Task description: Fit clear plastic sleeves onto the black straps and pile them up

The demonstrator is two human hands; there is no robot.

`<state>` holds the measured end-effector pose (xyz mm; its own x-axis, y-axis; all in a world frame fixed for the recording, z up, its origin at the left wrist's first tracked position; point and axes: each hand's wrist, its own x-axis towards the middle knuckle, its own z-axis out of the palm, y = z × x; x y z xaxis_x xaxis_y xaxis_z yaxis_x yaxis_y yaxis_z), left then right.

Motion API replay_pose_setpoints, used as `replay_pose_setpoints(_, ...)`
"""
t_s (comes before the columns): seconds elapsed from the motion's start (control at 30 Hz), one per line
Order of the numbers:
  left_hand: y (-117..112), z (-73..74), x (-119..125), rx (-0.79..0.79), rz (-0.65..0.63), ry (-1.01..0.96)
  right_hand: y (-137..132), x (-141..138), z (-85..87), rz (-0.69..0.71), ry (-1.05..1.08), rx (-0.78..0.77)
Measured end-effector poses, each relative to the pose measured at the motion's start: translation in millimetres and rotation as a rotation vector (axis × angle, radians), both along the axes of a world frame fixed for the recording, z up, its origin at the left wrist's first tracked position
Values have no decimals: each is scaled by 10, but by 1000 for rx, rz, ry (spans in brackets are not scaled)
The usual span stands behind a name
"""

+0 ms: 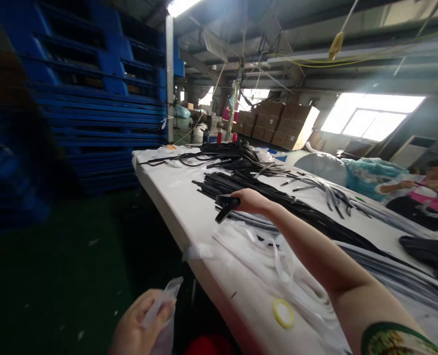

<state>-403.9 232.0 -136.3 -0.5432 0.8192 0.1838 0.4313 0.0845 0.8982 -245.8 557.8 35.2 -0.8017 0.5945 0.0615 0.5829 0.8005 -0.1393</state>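
Note:
My left hand [141,318] is closed on a clear plastic bag [167,308], held low beside the table's near edge. Over the table, my right hand [251,201] grips a black strip [224,212], folded into a loop at the fingertips. Just behind that hand lies a pile of long black strips [219,183] with cut ends toward the left. White strips [278,261] are spread loosely beneath my right forearm. A yellow ring, like a tape roll [283,313], rests near the front of the white table [178,207].
Blue pallets [108,108] are stacked at the left. More black strips [234,150] heap at the table's far end, and grey strips [400,276] run along the right. Another person [422,197] sits across the table. Cardboard boxes [278,123] stand behind.

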Motion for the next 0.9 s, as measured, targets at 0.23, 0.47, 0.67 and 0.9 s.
replay_pose_setpoints(0.23,95,554,355,206,-304,565,-1468,-67,-182,499,-301,75)
replay_pose_setpoints(0.47,54,53,128,-305,-929,-239,-1364,278,-338,368,-15,122)
replay_pose_setpoints(0.67,-240,-61,-214,-242,-704,-530,-1805,439,-966,304,271,-453)
replay_pose_setpoints(0.9,-257,-51,23,-314,-887,-464,-2356,-66,-1909,34,573,-1442)
